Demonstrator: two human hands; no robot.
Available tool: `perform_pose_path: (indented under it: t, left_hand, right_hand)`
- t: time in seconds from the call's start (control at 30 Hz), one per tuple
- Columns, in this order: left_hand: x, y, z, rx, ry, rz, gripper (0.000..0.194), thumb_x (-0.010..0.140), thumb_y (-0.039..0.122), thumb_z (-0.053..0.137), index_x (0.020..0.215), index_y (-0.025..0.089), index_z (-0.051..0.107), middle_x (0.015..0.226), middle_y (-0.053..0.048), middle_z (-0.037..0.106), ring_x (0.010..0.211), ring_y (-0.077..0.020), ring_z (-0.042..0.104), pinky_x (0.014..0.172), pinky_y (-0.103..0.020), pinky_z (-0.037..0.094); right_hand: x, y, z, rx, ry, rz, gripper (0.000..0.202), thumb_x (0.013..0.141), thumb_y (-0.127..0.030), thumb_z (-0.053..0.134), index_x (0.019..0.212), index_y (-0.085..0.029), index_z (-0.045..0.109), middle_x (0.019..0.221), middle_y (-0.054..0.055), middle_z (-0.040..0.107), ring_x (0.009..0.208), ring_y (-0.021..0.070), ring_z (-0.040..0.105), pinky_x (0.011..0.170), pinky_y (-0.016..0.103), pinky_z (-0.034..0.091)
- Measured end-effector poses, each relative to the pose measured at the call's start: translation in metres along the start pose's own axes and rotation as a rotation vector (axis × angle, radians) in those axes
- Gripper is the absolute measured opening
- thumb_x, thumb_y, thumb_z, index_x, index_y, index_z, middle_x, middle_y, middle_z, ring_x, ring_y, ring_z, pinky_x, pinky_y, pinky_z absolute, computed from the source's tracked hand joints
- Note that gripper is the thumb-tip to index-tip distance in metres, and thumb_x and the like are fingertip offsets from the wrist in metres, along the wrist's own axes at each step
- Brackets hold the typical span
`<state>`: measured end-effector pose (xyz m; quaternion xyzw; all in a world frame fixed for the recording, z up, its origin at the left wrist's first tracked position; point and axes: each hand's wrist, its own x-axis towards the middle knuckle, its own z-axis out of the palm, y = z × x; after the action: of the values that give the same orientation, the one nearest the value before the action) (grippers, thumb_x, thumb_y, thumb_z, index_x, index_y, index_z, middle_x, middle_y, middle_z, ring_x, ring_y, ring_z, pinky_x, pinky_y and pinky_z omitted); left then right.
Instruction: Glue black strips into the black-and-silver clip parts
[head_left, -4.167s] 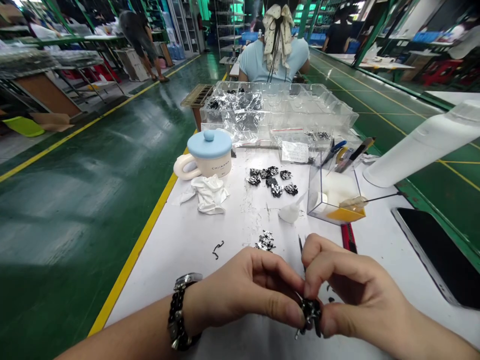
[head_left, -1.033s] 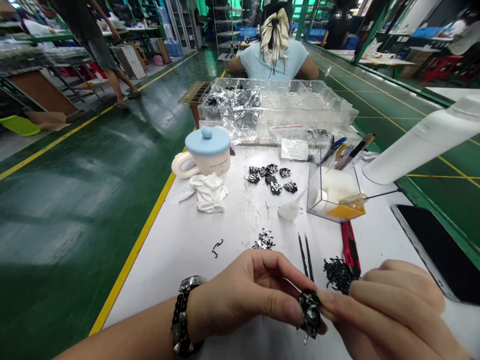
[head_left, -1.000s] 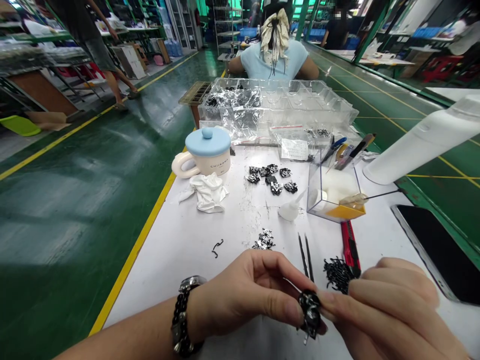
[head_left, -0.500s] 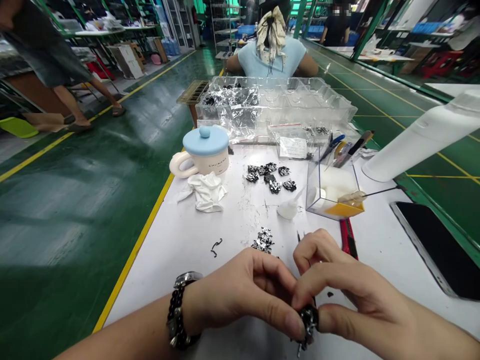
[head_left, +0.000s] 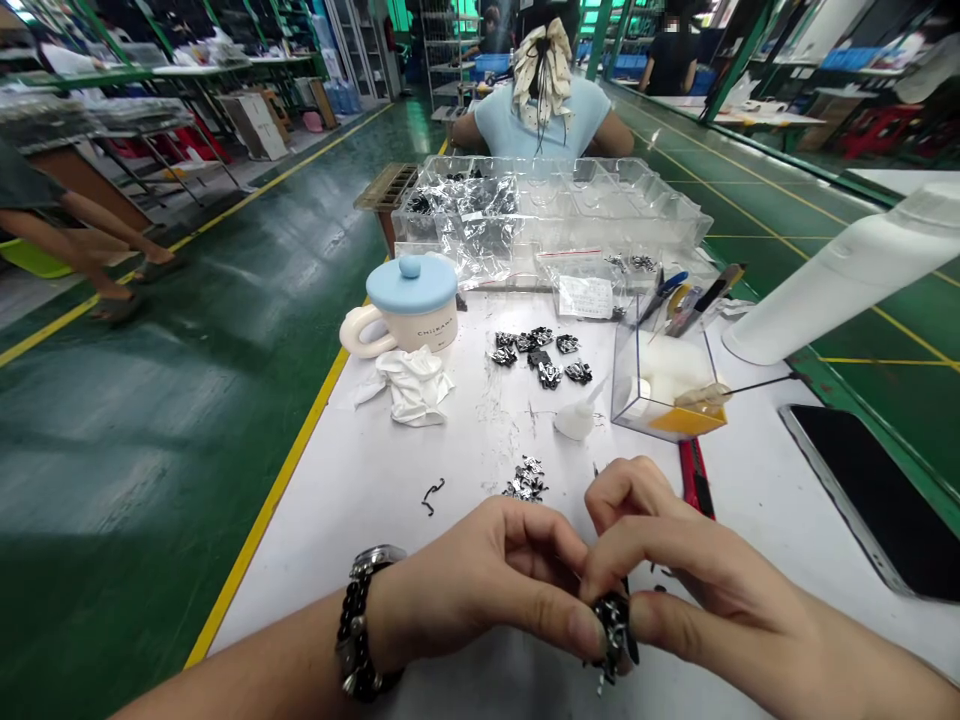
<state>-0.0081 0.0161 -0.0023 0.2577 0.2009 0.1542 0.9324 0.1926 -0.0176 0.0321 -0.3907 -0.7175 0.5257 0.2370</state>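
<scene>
My left hand (head_left: 495, 580), with a watch and a dark bracelet at its wrist, pinches a small black part with silver metal pieces (head_left: 615, 635) between thumb and fingers. From the other side my right hand (head_left: 697, 580) closes its thumb and index finger on the same part; its exact kind is unclear. Thin dark tips (head_left: 596, 469) show just beyond my right hand, and I cannot tell whether it holds them. Close past my left fingers lies a pile of small silver metal pieces (head_left: 528, 480). Several similar black-and-silver parts (head_left: 550, 374) are grouped farther back on the white tabletop (head_left: 337, 510).
A blue-lidded mug (head_left: 420, 325) and crumpled tissue (head_left: 416, 388) stand left. A small white squeeze bottle (head_left: 576, 420), clear tool box (head_left: 667, 400), red-handled tool (head_left: 697, 480), phone (head_left: 874, 490) and white bottle (head_left: 832, 285) are right. Clear bins (head_left: 615, 215) and a seated person (head_left: 544, 110) are ahead.
My hands and the held part have shifted very slightly, the part tilting a little between the fingers. A person walking at the far left has moved farther left.
</scene>
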Motion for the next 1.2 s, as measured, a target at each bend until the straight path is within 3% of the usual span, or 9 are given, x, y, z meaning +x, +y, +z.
perform_pose_path:
  t: [0.23,0.53,0.73,0.83,0.9,1.0,1.1,1.2]
  left_hand:
    - [0.001,0.001,0.0,0.002,0.014,-0.003,0.022,0.059,0.013,0.082,0.076,0.012,0.068,0.076,-0.006,0.071,0.068,-0.0153,0.07,0.062,-0.023,0.054]
    - [0.001,0.001,0.0,0.061,0.068,-0.011,0.021,0.058,0.011,0.081,0.075,0.012,0.068,0.075,-0.005,0.07,0.067,-0.0139,0.069,0.064,-0.022,0.054]
    - [0.004,-0.002,0.003,-0.044,-0.021,0.055,0.024,0.06,0.015,0.082,0.077,0.012,0.065,0.077,-0.006,0.071,0.069,-0.0179,0.071,0.065,-0.025,0.055]
    - [0.004,-0.003,0.005,-0.138,-0.072,0.098,0.026,0.065,0.017,0.08,0.086,0.011,0.066,0.084,-0.006,0.071,0.074,-0.0192,0.072,0.069,-0.025,0.056]
    - [0.003,0.0,0.005,-0.186,-0.065,0.121,0.024,0.071,0.018,0.076,0.092,0.011,0.066,0.091,-0.009,0.072,0.079,-0.0189,0.072,0.07,-0.024,0.057]
    - [0.0,0.009,0.002,-0.213,-0.023,0.196,0.021,0.076,0.017,0.071,0.095,0.011,0.066,0.096,-0.01,0.072,0.083,-0.0171,0.071,0.073,-0.022,0.057]
    - [0.0,0.018,-0.002,-0.201,0.039,0.287,0.019,0.077,0.017,0.07,0.095,0.012,0.067,0.096,-0.008,0.073,0.083,-0.016,0.071,0.076,-0.022,0.057]
    - [0.001,0.02,-0.003,-0.183,0.101,0.328,0.017,0.076,0.015,0.07,0.093,0.012,0.067,0.095,-0.008,0.073,0.084,-0.0158,0.071,0.077,-0.023,0.057]
  right_hand:
    - [-0.002,-0.001,0.003,0.032,0.091,-0.077,0.013,0.09,-0.018,0.05,0.093,-0.03,0.053,0.094,0.0,0.042,0.09,0.0124,0.045,0.081,0.024,0.04]
    - [-0.002,-0.003,-0.005,-0.271,0.046,-0.149,0.017,0.09,-0.013,0.046,0.098,-0.027,0.051,0.096,0.002,0.043,0.091,0.0135,0.042,0.078,0.024,0.043]
    - [0.002,0.003,0.003,0.015,0.054,-0.066,0.006,0.094,-0.025,0.047,0.096,-0.029,0.049,0.092,-0.001,0.045,0.089,0.0115,0.048,0.08,0.025,0.044]
    - [-0.002,0.003,-0.001,0.079,0.173,-0.116,0.011,0.094,-0.033,0.048,0.105,-0.031,0.049,0.094,0.0,0.046,0.091,0.013,0.049,0.081,0.024,0.045]
    - [-0.01,-0.001,-0.012,-0.022,0.338,-0.193,0.014,0.094,-0.033,0.046,0.108,-0.029,0.049,0.099,0.002,0.047,0.096,0.015,0.048,0.079,0.024,0.045]
    - [-0.026,-0.007,-0.034,-0.41,0.536,-0.269,0.006,0.09,-0.022,0.052,0.095,-0.025,0.053,0.095,0.003,0.048,0.093,0.0176,0.046,0.079,0.03,0.04]
    - [-0.042,0.006,-0.042,-0.824,0.393,-0.117,0.003,0.087,-0.027,0.056,0.09,-0.025,0.056,0.095,0.003,0.05,0.09,0.0205,0.046,0.078,0.037,0.034]
    - [-0.054,0.033,-0.03,-0.902,0.188,0.108,0.008,0.09,-0.029,0.05,0.09,-0.026,0.057,0.097,0.003,0.052,0.087,0.0205,0.046,0.075,0.037,0.034]
